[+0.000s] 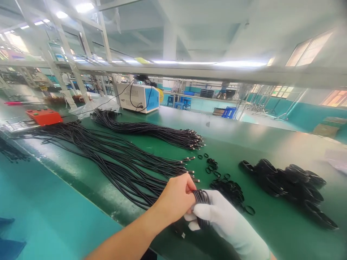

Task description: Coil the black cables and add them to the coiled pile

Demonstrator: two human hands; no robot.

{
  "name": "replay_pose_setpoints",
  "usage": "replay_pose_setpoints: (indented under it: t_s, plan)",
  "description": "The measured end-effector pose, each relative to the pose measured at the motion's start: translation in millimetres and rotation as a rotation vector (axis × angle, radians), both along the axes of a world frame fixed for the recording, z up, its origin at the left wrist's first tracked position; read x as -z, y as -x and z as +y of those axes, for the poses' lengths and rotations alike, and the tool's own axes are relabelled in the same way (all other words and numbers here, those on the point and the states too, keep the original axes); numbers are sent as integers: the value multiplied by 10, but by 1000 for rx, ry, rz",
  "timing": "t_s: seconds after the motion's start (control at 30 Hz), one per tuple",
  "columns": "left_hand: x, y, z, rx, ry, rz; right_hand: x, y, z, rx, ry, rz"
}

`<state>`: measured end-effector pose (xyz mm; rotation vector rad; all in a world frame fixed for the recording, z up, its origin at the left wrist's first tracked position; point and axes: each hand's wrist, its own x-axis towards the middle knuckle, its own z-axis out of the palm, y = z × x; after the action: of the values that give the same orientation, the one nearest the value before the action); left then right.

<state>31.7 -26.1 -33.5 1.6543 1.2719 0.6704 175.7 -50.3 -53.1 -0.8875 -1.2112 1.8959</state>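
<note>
Coiling apparently in hand: looped black thin-cable coil (201,196) held over green tabletop (225,144), near front edge; pinched by bare left hand (175,196), gripped by white-gloved right hand (221,213). Snug, aligned loops seemingly called for next.

Ceiling (211,32): pale, beamed, spreading across twelve
Strip light (241,64): blazing white, twelve to two
Windows (309,48): glowing bright at two
Wall (306,108): teal at three
Floor (54,202): gleaming teal at eight
Stools (187,102): blue, clustered near twelve
</note>
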Motion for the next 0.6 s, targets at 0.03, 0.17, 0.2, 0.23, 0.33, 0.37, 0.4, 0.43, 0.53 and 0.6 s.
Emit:
replay_pose_setpoints:
  t_s: [0.03,0.17,0.2,0.23,0.33,0.37,0.4,0.43,0.53,0.6]
  plan:
    - [4,4,3,-7,-29,17,-7,11,0,4,-6,-36]
    - [-5,38,25,-7,-121,83,-26,24,19,-16,-27,-108]
    - [-15,54,28,5,-123,86,-18,16,27,-13,-34,-82]
    - [-25,72,25,9,-131,84,-2,5,37,-5,-30,-33]
    - [-36,115,-48,-23,-190,78,72,-11,67,34,57,184]
    - [-24,115,-95,-15,-222,88,97,-6,76,45,84,244]
    - [-2,107,-148,11,-264,110,118,5,84,54,87,286]
    - [27,91,-202,48,-317,143,135,18,89,64,68,313]
    - [115,44,-308,130,-486,248,162,40,95,101,-9,368]
    - [124,58,-291,161,-478,237,172,17,94,104,23,375]
